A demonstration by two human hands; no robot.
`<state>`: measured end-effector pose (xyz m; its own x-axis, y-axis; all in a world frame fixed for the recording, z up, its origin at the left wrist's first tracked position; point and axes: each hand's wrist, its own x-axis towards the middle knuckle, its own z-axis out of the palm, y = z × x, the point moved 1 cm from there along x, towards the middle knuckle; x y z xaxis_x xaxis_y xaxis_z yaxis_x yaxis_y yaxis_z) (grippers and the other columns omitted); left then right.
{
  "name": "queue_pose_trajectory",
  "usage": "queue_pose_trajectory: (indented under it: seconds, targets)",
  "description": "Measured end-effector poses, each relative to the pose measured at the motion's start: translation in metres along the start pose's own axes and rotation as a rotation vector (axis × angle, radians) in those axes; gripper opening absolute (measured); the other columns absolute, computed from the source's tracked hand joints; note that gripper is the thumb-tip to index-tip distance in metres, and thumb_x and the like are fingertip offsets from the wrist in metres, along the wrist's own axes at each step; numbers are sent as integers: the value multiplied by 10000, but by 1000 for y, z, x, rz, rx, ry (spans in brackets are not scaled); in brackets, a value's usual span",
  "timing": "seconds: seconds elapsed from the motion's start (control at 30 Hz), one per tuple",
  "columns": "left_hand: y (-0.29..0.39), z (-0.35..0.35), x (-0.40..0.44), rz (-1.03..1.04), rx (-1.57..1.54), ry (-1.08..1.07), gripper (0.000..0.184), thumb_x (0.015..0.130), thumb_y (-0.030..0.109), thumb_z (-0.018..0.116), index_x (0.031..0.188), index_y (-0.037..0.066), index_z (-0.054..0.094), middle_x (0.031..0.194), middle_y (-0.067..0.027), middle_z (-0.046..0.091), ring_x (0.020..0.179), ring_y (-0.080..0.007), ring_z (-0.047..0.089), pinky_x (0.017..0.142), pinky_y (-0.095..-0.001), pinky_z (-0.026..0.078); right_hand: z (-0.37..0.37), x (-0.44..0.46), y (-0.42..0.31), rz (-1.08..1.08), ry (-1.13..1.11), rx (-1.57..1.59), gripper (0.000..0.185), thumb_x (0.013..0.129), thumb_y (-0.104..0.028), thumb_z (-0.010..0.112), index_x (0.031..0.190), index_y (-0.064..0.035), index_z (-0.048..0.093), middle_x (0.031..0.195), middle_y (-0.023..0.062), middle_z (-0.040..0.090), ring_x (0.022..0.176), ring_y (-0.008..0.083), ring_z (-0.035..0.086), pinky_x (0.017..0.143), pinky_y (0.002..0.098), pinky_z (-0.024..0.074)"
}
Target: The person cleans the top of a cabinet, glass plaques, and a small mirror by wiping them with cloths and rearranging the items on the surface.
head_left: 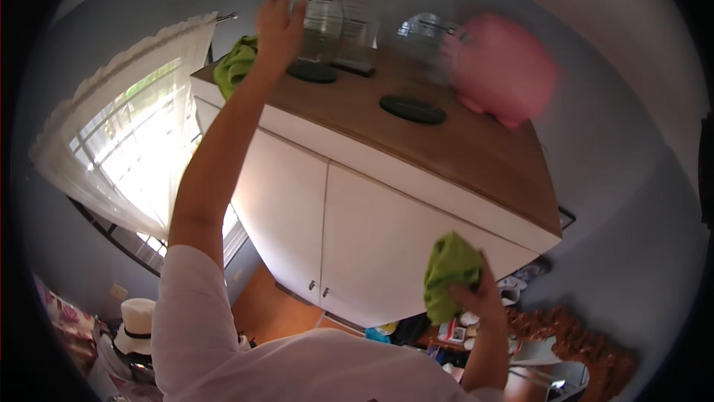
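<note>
Head view: the right hand [483,294] is low and to the right, in front of the white doors [379,246] of a cabinet, its fingers closed round a bunched green cloth [450,268]. Most of the cloth bulges out above and to the left of the hand, in loose folds.

The left hand [281,26] is raised at the far left part of the brown cabinet top [476,160]. Its fingers are stretched out and somewhat apart, with nothing visible in their hold. Just beside its wrist is a second green cloth [235,67], crumpled at the left end of the top; whether the wrist touches it I cannot tell. To the right of this hand, very near it, stands a clear glass vessel [321,30], blurred; contact between the two is also unclear.

Below the vessel is a dark round disc [312,72]. Another clear glass vessel [422,37] is farther right, with a larger dark disc [413,109] nearer the front edge. A pink pig-shaped figure [509,67] sits toward the right end, its outline smeared.

Left of the cabinet, a sheer white curtain [63,142] hangs at a bright window [141,134]. A pale hat [138,319] with a dark band is at lower left, and a carved wooden frame [606,354] is at lower right.
</note>
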<state>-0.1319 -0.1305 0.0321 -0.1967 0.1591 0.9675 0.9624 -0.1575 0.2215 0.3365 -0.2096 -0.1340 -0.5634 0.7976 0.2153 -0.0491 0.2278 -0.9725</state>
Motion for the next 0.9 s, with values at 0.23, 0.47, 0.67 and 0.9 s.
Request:
queue_pose_trajectory:
  seconds: [0.23, 0.47, 0.67, 0.9]
  targets:
    - [195, 37, -40, -34, -1267, -749, 485, 876, 331, 537, 1269, 58, 461, 1119, -104, 570, 1091, -178, 487, 935, -304, 367, 28, 170, -126, -619, 341, -19, 465, 828, -244, 636, 1149, -5, 400, 1015, 138, 542, 901, 176, 546, 749, 272, 454]
    - [182, 100, -20, -432, -954, -410, 371, 848, 316, 565, 1064, 15, 582, 837, -171, 626, 833, -220, 600, 753, -311, 453, 30, 249, -122, -510, 373, -160, 524, 826, -352, 623, 1129, 34, 438, 994, 123, 557, 911, 203, 544, 809, 311, 426]
    - [159, 118, -15, -193, -685, -132, 464, 852, 412, 545, 1093, 16, 560, 1030, -176, 578, 964, -255, 544, 827, -353, 421, -1, 251, -116, -332, 134, 298, 479, 812, -265, 637, 1152, 28, 473, 1041, 144, 544, 906, 195, 561, 748, 280, 469]
    - [74, 179, -23, -257, -716, 4, 462, 888, 406, 489, 1142, 21, 521, 1063, -148, 572, 995, -228, 533, 890, -330, 385, -20, 292, -152, -726, 779, 142, 470, 779, -7, 550, 1218, 13, 385, 1212, 154, 432, 1006, 245, 529, 801, 343, 460]
